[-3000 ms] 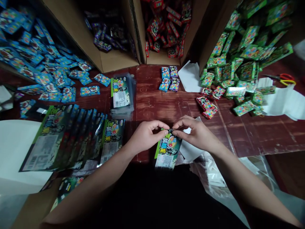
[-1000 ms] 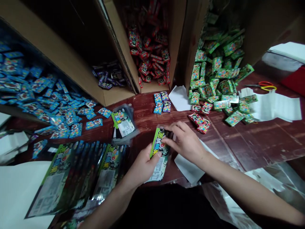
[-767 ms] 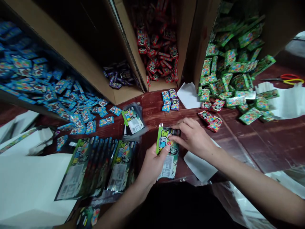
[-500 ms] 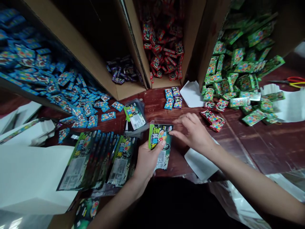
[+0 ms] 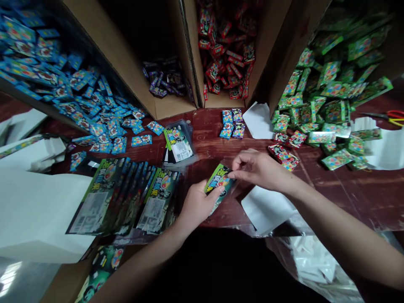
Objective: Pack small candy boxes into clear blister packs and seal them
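My left hand [image 5: 199, 201] is closed around the lower left of a printed candy packet [image 5: 219, 182], thumb across its front. The packet has a green strip, Chinese lettering and a clear plastic edge, and it tilts to the right. At its upper right corner, the thumb and fingers of my right hand [image 5: 257, 169] pinch the edge. Left of my hands lies a row of similar filled packets [image 5: 158, 198]. A flat stack of printed bags [image 5: 178, 143] is beyond my left hand.
Cardboard boxes hold small blue packs [image 5: 91, 97], purple packs [image 5: 166, 80], red packs [image 5: 225, 63] and green packs [image 5: 334, 88]. Two blue and two purple boxes [image 5: 232, 123] sit together on the table. White paper [image 5: 267, 208] lies by my right forearm. Scissors [image 5: 391, 117] rest far right.
The packet has turned clockwise and tipped in my left hand. My right fingers have closed on its upper corner. The whole view has shifted slightly.
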`<action>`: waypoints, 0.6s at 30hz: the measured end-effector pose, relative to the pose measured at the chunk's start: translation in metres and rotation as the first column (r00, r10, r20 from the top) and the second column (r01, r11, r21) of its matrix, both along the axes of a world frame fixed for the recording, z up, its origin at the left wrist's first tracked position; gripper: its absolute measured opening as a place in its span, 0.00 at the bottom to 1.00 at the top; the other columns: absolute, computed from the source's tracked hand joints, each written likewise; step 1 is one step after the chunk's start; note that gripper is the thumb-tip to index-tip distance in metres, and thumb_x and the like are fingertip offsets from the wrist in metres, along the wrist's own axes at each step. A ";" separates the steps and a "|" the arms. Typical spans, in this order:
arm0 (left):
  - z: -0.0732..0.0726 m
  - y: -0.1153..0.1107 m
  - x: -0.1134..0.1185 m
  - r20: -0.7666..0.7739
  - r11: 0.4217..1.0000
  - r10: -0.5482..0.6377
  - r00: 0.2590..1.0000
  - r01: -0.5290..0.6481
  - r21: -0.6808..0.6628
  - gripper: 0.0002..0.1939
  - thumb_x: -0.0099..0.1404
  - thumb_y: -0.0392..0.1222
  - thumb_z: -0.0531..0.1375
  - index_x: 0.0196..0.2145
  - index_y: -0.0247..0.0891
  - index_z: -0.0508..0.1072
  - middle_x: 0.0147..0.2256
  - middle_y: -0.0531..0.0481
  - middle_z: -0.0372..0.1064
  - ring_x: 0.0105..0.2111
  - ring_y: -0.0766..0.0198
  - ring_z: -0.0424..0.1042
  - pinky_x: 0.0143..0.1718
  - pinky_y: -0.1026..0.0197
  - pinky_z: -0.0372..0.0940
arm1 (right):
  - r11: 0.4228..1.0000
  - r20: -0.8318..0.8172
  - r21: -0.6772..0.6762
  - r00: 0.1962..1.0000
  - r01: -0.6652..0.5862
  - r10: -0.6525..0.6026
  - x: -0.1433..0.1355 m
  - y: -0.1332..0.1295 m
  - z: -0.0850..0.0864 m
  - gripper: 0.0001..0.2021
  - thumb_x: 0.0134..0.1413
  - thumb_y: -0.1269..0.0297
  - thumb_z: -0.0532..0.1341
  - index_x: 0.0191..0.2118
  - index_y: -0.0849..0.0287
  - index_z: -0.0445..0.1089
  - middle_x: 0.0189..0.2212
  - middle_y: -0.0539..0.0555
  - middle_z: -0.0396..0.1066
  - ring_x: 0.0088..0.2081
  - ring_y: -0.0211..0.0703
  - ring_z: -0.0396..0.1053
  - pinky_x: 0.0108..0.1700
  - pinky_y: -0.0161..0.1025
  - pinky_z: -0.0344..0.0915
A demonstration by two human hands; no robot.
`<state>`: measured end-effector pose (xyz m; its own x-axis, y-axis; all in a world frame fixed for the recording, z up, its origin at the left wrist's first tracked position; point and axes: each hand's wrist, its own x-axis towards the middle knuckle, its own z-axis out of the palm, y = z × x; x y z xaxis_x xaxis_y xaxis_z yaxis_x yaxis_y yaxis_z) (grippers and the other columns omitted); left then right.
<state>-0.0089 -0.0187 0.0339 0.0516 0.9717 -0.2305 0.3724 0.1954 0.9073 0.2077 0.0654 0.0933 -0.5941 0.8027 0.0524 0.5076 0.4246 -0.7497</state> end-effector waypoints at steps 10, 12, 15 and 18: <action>0.019 0.014 -0.011 -0.290 0.973 -0.219 0.932 0.232 0.012 0.16 0.68 0.52 0.58 0.32 0.36 0.75 0.27 0.51 0.73 0.26 0.63 0.68 0.27 0.64 0.57 | 0.891 -0.142 -0.449 0.990 -0.066 0.002 0.011 -0.008 0.001 0.14 0.55 0.52 0.69 0.39 0.56 0.71 0.32 0.47 0.72 0.33 0.37 0.68 0.37 0.35 0.64; 0.025 0.017 -0.010 -0.301 0.959 -0.267 0.915 0.285 0.014 0.16 0.69 0.51 0.57 0.32 0.37 0.74 0.27 0.52 0.73 0.27 0.64 0.68 0.27 0.64 0.56 | 0.833 -0.182 -0.546 0.983 -0.087 -0.016 0.017 -0.009 0.000 0.16 0.55 0.50 0.69 0.41 0.57 0.71 0.34 0.49 0.73 0.36 0.39 0.70 0.40 0.37 0.66; 0.030 0.022 -0.006 -0.346 0.936 -0.323 0.881 0.352 0.022 0.16 0.70 0.49 0.56 0.30 0.37 0.74 0.27 0.52 0.73 0.26 0.64 0.67 0.26 0.63 0.53 | 0.809 -0.124 -0.582 0.992 -0.083 0.012 0.024 -0.011 0.002 0.17 0.56 0.48 0.68 0.41 0.56 0.73 0.36 0.50 0.74 0.38 0.41 0.72 0.41 0.38 0.67; 0.033 0.026 -0.004 -0.325 0.925 -0.356 0.876 0.381 0.012 0.13 0.70 0.47 0.56 0.34 0.38 0.76 0.29 0.51 0.75 0.28 0.63 0.70 0.28 0.63 0.56 | 0.907 0.036 -0.416 0.995 -0.066 0.089 0.026 -0.015 0.007 0.14 0.59 0.49 0.66 0.40 0.54 0.75 0.39 0.50 0.76 0.40 0.43 0.73 0.44 0.39 0.66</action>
<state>-0.0129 0.0076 0.0666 0.3468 0.9110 -0.2230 0.6696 -0.0740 0.7390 0.2334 0.0507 0.1003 -0.6483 0.6966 -0.3075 0.5292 0.1219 -0.8397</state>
